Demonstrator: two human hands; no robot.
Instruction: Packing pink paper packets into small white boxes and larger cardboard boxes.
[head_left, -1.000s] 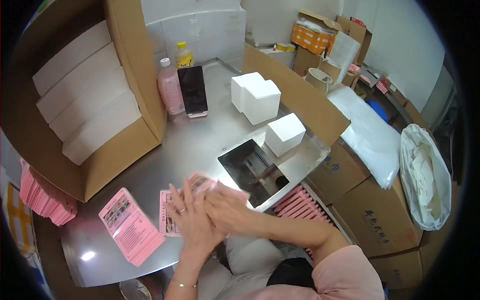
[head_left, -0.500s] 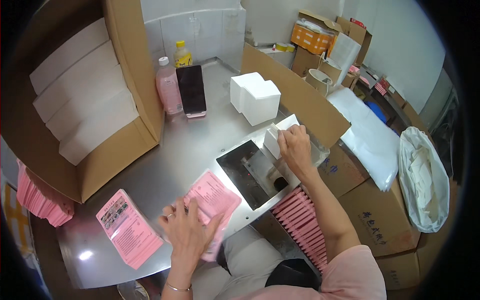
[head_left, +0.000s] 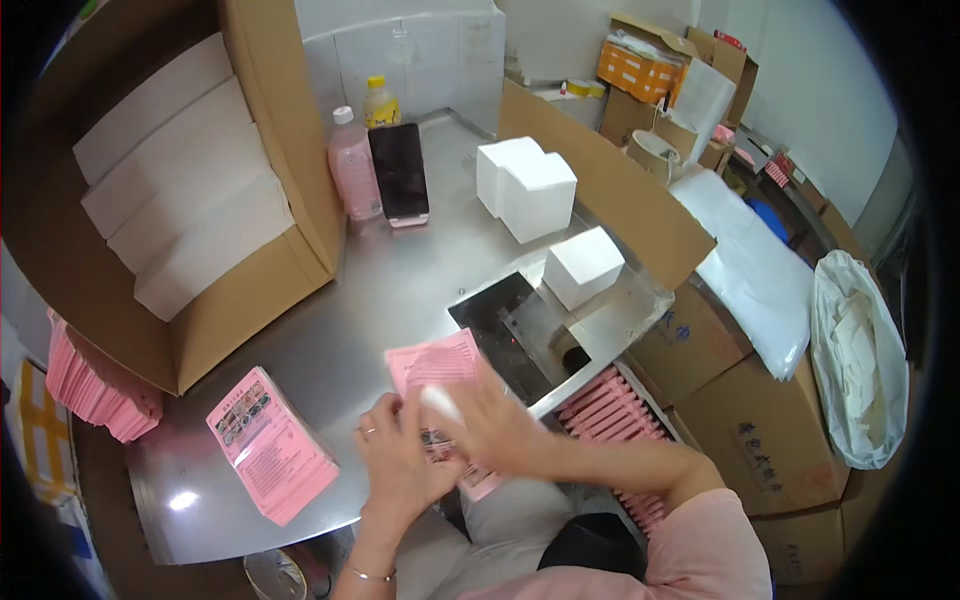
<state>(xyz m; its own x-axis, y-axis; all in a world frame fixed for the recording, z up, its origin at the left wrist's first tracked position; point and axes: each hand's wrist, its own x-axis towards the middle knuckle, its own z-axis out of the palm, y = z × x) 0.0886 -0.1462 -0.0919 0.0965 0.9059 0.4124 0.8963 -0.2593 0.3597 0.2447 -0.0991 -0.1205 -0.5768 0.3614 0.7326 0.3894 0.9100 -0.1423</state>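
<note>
At the near edge of the metal table, my left hand (head_left: pixel 398 455) is closed on a pink printed plastic bag (head_left: pixel 440 357) that hangs partly over the edge. My right hand (head_left: pixel 500 425), smeared by motion, lies over the same bag. A white folded wad, apparently paper tissue (head_left: pixel 441 403), shows at its fingers, which hide much of the bag's middle. To the left lies a stack of pink printed bags (head_left: pixel 275 450). Beyond the table's rectangular opening stands a block of white folded tissues (head_left: pixel 585 265), apart from both hands.
A cardboard box (head_left: pixel 250 290) of white tissue stacks rises at the left. Behind are a pink bottle (head_left: pixel 353 165), a yellow-capped bottle (head_left: pixel 380 102), a dark phone (head_left: pixel 400 172) and more white blocks (head_left: pixel 535 190). Below the right edge, a crate holds pink packs (head_left: pixel 615 420).
My right hand has left the white tissue block and come back to the pink bag, carrying a white wad. My left hand's fingers have gone from lying flat to gripping the bag.
</note>
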